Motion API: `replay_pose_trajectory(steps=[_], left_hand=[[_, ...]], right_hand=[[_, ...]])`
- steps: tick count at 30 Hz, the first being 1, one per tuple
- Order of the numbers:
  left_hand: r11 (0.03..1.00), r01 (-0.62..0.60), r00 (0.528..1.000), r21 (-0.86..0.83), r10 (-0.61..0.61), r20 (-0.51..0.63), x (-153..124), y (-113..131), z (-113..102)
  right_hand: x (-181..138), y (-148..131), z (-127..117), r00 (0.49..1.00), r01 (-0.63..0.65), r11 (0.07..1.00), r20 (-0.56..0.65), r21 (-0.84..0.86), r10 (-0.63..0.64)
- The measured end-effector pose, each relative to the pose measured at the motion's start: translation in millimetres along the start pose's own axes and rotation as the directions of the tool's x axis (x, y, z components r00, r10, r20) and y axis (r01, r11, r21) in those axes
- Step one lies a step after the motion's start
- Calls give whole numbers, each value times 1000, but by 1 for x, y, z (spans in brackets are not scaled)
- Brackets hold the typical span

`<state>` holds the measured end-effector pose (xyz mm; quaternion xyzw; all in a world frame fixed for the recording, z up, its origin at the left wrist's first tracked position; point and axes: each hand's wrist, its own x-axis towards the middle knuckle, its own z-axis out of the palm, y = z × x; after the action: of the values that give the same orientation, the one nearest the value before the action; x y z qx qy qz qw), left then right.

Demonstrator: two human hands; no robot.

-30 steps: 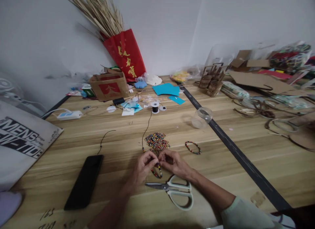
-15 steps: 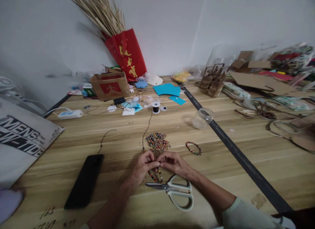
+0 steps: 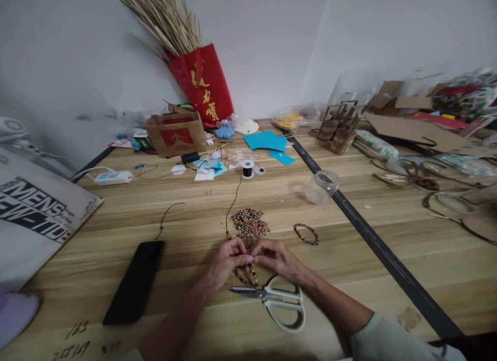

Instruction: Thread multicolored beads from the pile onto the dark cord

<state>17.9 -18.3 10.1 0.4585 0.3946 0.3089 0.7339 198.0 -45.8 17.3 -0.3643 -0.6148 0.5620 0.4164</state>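
My left hand [image 3: 233, 257] and my right hand [image 3: 269, 257] meet in front of the bead pile, fingertips pinched on the black cord of a beaded string. The strung, multicoloured beads [image 3: 245, 280] hang in a loop below my fingers. A small loop of black cord [image 3: 249, 242] sticks up between the hands. From the left hand the cord runs back to a black cord spool [image 3: 247, 169]. Loose coloured beads [image 3: 249, 222] lie heaped just beyond. Scissors [image 3: 277, 297] with pale handles lie under my right wrist, blades pointing left. The exact pinch point is too small to make out.
A finished-looking bead bracelet [image 3: 306, 234] lies to the right, a clear plastic jar [image 3: 321, 187] behind it. A black phone [image 3: 134, 283] and a short piece of cord [image 3: 165, 218] are at left. Blue paper [image 3: 266, 141], a cardboard box [image 3: 176, 134] and a red bag [image 3: 205, 86] stand farther back.
Both hands stay almost in the same place, still pinching the cord. The whole view has shifted very slightly; no object has clearly moved.
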Motion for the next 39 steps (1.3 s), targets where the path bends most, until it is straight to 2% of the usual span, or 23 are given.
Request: replay_pose_trajectory(steps=[4,8,15,22,27,30,39], left_hand=[[1000,-18,1000,-16,18,17,-2,4,3],[998,-51,998,37,50,29,-2,8,4],[994,-64,998,87,64,2,-3,11,4],[981,-108,994,160,111,-10,0,4,3],[942,-191,979,275,205,-22,-2,3,4],[950,-202,977,237,212,-16,-5,6,7],[991,-113,992,75,116,-45,-5,9,9]], right_hand=[[1,2,0,1000,14,999,-26,-34,-15],[0,2,0,999,23,995,-43,-101,-27],[-1,3,1,997,42,984,-62,-173,-53],[-1,4,3,995,28,987,-85,-160,-42],[-1,2,4,993,10,988,-111,-151,-27],[-1,1,4,991,1,990,-131,-138,-19],[1,-5,7,985,-10,994,-171,-106,-9]])
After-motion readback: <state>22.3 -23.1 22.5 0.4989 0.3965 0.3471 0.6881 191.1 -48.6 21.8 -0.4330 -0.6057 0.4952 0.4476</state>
